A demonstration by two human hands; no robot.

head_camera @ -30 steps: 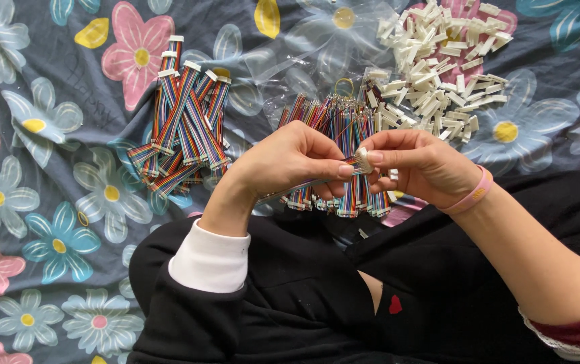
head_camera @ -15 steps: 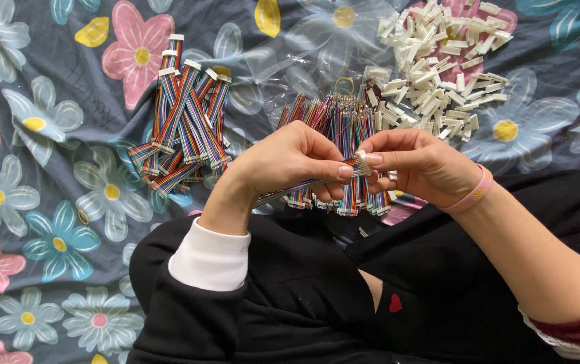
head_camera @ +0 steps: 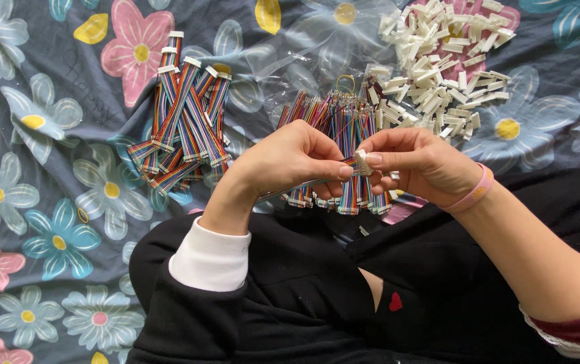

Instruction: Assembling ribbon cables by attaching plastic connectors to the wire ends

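My left hand (head_camera: 290, 162) pinches the end of a flat rainbow ribbon cable (head_camera: 303, 183) that trails back under the palm. My right hand (head_camera: 419, 163), with a pink band on the wrist, holds a small white plastic connector (head_camera: 361, 162) against that cable end. The two hands meet fingertip to fingertip above my lap. Just behind them lies a bundle of loose multicoloured cables (head_camera: 338, 128).
A stack of rainbow cables with white connectors fitted (head_camera: 183, 114) lies at the left. A heap of white connectors (head_camera: 438, 67) sits at the upper right, beside clear plastic bags (head_camera: 283, 47). All rest on a grey flowered cloth (head_camera: 34, 202). My black clothing (head_camera: 290, 303) fills the foreground.
The hands have stayed together in the same place; only the fingertips have shifted slightly on the connector and cable end.
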